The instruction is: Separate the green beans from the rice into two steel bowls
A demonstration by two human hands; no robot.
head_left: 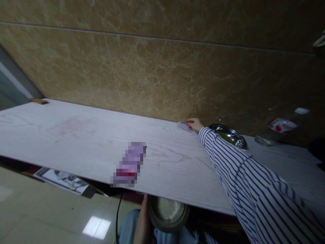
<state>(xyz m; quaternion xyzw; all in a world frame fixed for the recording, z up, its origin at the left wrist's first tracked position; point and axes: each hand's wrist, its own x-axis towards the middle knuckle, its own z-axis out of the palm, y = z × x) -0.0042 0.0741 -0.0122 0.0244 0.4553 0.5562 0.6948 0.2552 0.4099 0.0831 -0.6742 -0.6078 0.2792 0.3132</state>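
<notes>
My right hand (pixel 194 124), in a blue-and-white striped sleeve, reaches to the back of the white tabletop (pixel 83 135). Its fingers pinch a small clear plastic piece (pixel 183 124), whose exact kind I cannot make out. Below the table's front edge, my left hand (pixel 144 213) grips the left side of a dark round bowl (pixel 169 211) over my lap. Pale, grain-like stuff fills the bowl. Some of the left fingers are hidden by the bowl and the table edge.
Right of my right hand stands a shiny metal bowl (pixel 238 140) with something green in it. A clear plastic bottle (pixel 283 125) leans farther right. A pixelated purple rectangle (pixel 129 162) lies near the front edge. A brown marbled wall (pixel 157 74) rises behind; an open drawer (pixel 64 181) juts out below.
</notes>
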